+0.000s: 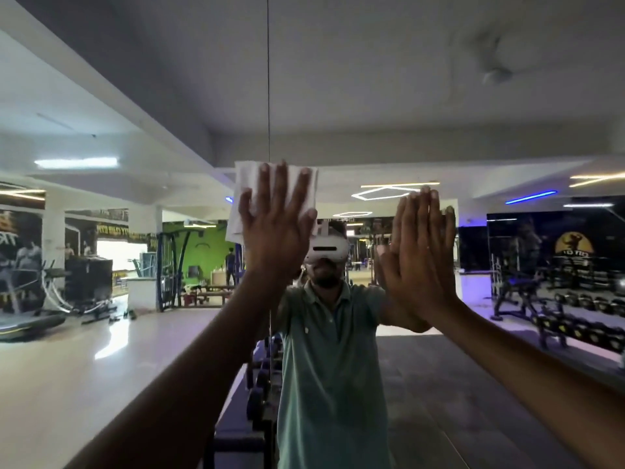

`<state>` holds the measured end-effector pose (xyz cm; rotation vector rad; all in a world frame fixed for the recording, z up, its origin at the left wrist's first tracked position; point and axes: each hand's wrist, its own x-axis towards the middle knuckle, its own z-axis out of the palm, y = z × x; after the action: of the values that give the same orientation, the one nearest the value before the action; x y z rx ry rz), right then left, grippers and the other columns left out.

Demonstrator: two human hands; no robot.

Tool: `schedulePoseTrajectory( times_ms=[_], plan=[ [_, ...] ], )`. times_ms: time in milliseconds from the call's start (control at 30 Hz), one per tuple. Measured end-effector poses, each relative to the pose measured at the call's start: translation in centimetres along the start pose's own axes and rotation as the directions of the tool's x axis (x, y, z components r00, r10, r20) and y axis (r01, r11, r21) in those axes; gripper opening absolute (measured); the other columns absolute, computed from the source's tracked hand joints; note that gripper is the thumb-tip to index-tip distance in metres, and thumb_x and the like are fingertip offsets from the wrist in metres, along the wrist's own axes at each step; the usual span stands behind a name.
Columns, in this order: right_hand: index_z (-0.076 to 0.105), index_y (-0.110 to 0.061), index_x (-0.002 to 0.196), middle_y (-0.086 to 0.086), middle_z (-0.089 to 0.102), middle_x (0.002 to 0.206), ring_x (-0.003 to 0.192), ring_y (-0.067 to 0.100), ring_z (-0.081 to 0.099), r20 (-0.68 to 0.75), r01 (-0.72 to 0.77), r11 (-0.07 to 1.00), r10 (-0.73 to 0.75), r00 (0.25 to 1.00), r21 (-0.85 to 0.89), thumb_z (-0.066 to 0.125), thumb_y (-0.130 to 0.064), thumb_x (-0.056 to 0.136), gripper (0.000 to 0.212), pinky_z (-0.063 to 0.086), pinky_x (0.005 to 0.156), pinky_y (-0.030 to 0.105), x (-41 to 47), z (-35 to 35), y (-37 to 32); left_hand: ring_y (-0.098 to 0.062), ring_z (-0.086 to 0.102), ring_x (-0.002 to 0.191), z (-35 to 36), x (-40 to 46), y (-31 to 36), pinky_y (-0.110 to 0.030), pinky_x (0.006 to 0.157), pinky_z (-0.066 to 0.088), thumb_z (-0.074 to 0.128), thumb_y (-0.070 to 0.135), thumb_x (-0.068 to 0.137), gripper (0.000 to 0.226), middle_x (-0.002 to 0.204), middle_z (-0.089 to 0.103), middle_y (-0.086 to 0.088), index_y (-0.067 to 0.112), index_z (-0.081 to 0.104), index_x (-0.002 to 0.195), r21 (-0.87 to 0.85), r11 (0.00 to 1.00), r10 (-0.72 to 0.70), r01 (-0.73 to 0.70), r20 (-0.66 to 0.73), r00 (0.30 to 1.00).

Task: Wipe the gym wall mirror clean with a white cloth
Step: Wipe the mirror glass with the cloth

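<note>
The left hand (275, 228) is raised with its fingers (297, 194) spread wide and flat, pressing a white cloth (240, 198) against the wall mirror (135, 96). The cloth shows above the fingertips and out past the little finger, its lower corner hanging beside the palm. A thin vertical seam (268, 79) in the glass runs down to the cloth just above the middle finger. To the right, the right hand (417, 262) is flat on the mirror with fingers (424, 214) straight and close together, holding nothing, meeting its own reflection. Between the two forearms the mirror shows a teal polo shirt (331, 367) and a white headset (326, 250).
</note>
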<state>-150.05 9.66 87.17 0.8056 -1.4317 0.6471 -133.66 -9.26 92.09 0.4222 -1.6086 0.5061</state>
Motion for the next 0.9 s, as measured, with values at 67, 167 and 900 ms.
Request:
schedulePoseTrajectory(
  times_ms=[67, 167, 900],
  plan=[
    [0.010, 0.003, 0.167, 0.025, 0.006, 0.175, 0.164, 0.039, 0.002, -0.003, -0.015, 1.000, 0.015, 1.000, -0.017, 0.051, -0.042, 0.100, 0.090, 0.013, 0.128, 0.064, 0.7, 0.2, 0.5, -0.032, -0.003, 0.163, 0.4, 0.5, 2.9, -0.056, 0.128, 0.004, 0.018, 0.052, 0.110, 0.063, 0.177, -0.001, -0.007, 0.032, 0.008, 0.169, -0.007, 0.995, -0.095, 0.095, -0.010, 0.995],
    [0.014, 0.002, 0.167, 0.025, 0.009, 0.175, 0.164, 0.040, 0.005, -0.016, -0.010, 0.999, 0.009, 1.000, -0.039, 0.045, -0.043, 0.102, 0.085, 0.015, 0.128, 0.063, 0.5, 0.5, 0.6, -0.034, 0.009, 0.162, 0.9, 1.4, 5.2, -0.059, 0.126, 0.014, 0.023, 0.052, 0.109, 0.063, 0.176, 0.012, -0.007, 0.031, 0.020, 0.168, -0.001, 0.954, 0.301, -0.301, 0.021, 0.953],
    [0.025, 0.003, 0.165, 0.022, 0.020, 0.173, 0.163, 0.034, 0.016, -0.054, 0.090, 0.995, -0.093, 0.994, -0.049, 0.056, -0.036, 0.098, 0.083, 0.018, 0.131, 0.056, -0.1, -0.4, 2.7, -0.036, 0.009, 0.162, 0.8, 5.1, 7.3, -0.058, 0.127, 0.010, 0.027, 0.045, 0.108, 0.064, 0.175, 0.013, -0.010, 0.028, 0.019, 0.168, -0.063, 0.998, -0.006, 0.003, -0.057, 0.998]
  ],
)
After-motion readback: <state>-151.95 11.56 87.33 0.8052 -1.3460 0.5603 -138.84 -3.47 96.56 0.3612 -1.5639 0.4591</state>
